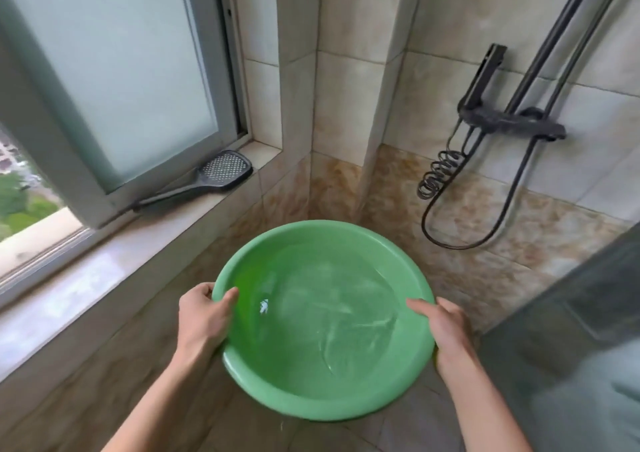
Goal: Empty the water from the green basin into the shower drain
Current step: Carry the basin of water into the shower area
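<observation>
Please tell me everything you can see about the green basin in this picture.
The green basin is round and wide, with a rolled rim, and looks like smooth plastic. It holds clear, rippling water. It is carried above the tiled shower floor, near level, in front of the corner. The left hand grips its left rim and the right hand its right rim, thumbs inside, the other fingers under the rim. Nothing else touches it.
</observation>
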